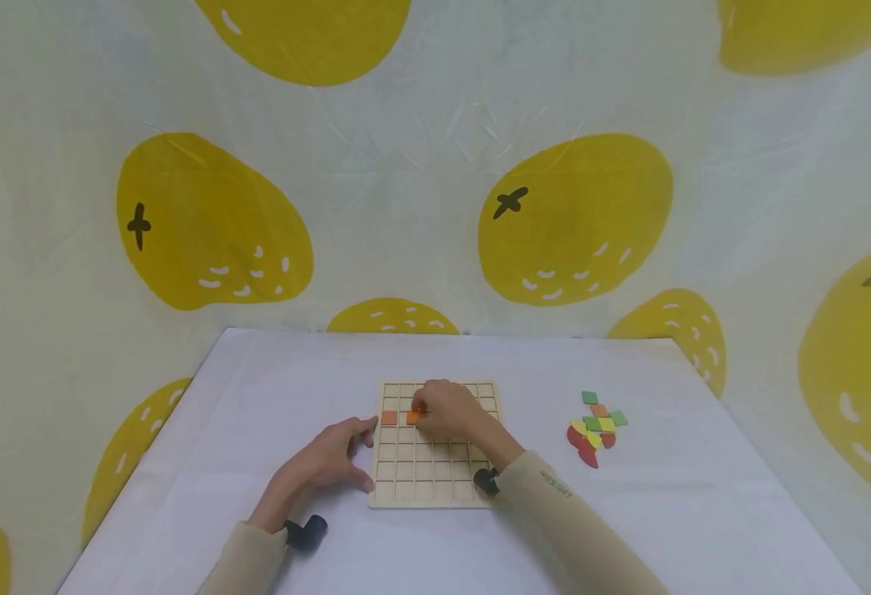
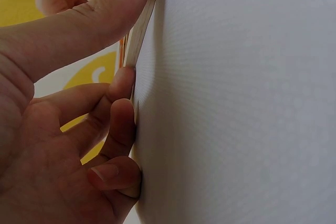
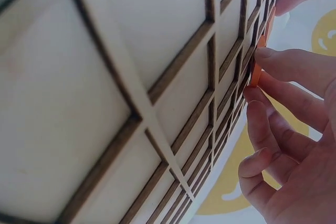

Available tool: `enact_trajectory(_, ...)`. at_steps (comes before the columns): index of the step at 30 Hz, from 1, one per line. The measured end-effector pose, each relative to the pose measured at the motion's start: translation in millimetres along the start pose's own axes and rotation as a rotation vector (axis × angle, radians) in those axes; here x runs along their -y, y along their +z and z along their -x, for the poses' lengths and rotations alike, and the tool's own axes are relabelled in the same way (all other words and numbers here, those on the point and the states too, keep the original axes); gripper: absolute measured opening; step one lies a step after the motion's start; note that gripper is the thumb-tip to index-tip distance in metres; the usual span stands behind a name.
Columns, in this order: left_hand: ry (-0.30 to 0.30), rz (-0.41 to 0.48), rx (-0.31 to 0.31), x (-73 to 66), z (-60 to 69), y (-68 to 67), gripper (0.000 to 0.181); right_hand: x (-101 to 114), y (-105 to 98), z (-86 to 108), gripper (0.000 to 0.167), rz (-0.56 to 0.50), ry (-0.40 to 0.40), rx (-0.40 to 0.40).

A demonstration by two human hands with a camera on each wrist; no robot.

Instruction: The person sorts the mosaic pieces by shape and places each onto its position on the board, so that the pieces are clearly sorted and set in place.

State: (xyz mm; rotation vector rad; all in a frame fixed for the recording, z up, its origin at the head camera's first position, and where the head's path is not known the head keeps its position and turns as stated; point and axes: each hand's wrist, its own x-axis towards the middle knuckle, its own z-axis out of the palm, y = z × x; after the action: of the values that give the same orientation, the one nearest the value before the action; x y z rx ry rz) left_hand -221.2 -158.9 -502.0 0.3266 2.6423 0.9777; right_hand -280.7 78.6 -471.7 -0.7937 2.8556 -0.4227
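A pale wooden grid board (image 1: 406, 493) lies on the white table. My right hand (image 1: 446, 411) is over its upper left part and pinches an orange square tile (image 1: 411, 418) at the grid. In the right wrist view, thumb and finger meet on that tile (image 3: 255, 75), close against the board's ridges. Another orange tile (image 1: 388, 418) sits in a cell near the left edge. My left hand (image 1: 329, 454) rests at the board's left side, thumb and forefinger spread along the edge. In the left wrist view, the thumb touches the board's side (image 2: 140, 30) and the other fingertips rest on the table.
Right of the board lies a loose group of flat pieces: green squares (image 1: 589, 397), an orange-red square (image 1: 600, 411), yellow pieces (image 1: 607, 425) and red rounded pieces (image 1: 587, 456). Behind the table (image 1: 294, 364) hangs a cloth (image 1: 398, 207) with yellow fruit prints.
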Motion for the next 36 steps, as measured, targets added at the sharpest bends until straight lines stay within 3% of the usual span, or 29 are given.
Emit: enact_trajectory(36, -0.010, -0.016, -0.004, -0.6, 0.8, 0.6, 0.110, 11.1, -1.2, -6.3, 0.017, 0.007, -0.043, 0.006)
